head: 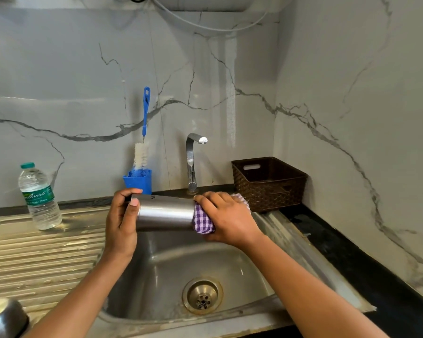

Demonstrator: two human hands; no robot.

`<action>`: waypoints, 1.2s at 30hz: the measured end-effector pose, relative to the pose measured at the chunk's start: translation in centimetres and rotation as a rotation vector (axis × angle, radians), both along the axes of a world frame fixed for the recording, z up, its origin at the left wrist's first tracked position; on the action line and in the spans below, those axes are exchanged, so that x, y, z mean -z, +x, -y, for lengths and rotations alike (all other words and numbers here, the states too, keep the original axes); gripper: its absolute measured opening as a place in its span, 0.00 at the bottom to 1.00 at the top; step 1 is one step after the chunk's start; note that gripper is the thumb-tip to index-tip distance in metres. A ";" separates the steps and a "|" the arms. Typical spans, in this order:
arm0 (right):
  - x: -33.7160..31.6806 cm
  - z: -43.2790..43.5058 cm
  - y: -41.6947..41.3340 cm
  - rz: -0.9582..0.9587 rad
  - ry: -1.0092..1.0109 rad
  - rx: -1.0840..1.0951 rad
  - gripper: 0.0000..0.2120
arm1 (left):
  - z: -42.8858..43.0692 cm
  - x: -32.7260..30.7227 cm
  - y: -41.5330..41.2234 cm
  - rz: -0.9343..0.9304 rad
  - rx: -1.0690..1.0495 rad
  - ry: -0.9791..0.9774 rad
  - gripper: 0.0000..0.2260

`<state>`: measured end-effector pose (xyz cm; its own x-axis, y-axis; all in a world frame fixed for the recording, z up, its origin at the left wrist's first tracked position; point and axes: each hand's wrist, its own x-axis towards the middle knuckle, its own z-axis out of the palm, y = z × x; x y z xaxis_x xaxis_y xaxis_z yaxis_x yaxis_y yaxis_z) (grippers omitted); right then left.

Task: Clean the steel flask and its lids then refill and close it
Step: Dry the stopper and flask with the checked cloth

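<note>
Open sink (171,262) below, tap (192,162) close at 12 o'clock. The steel flask (166,212) lies sideways: left hand (121,225) grips its 9 o'clock end, right hand (227,220) clasps a checked cloth (203,222) round its 3 o'clock end.

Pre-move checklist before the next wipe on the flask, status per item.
1. Left hand grip: fingers curled round the left end of the steel flask. Ok.
2. Right hand holds the checked cloth wrapped over the flask's right end. Ok.
3. The flask is held roughly level over the sink, so drips would fall in the basin. Ok.
4. Tap: no stream visible. Ok.
5. Water bottle for the refill: upright on the drainboard, cap on. Ok.
6. Lids located: only a cropped steel object at the lower left. Cannot tell.
</note>
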<state>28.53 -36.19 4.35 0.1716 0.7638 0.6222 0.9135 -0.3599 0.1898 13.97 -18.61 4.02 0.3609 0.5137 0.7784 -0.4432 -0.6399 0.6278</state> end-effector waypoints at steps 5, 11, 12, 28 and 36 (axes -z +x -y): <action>-0.2 0.6 0.4 0.291 0.146 0.145 0.35 | -0.8 -0.4 0.3 -0.290 0.192 -0.478 0.22; 0.6 0.4 0.2 0.409 0.111 0.151 0.33 | -0.7 0.3 1.1 -0.465 0.082 -0.653 0.19; 0.6 0.3 0.1 0.404 0.106 0.138 0.33 | -0.7 0.2 1.0 -0.442 0.078 -0.663 0.18; -2.0 2.2 0.3 -0.360 -0.227 -0.045 0.47 | 0.1 0.5 0.0 -0.061 0.047 -0.063 0.16; -2.2 -0.4 -2.0 -0.357 -0.176 -0.137 0.47 | -0.2 0.4 -0.5 -0.041 0.092 -0.010 0.16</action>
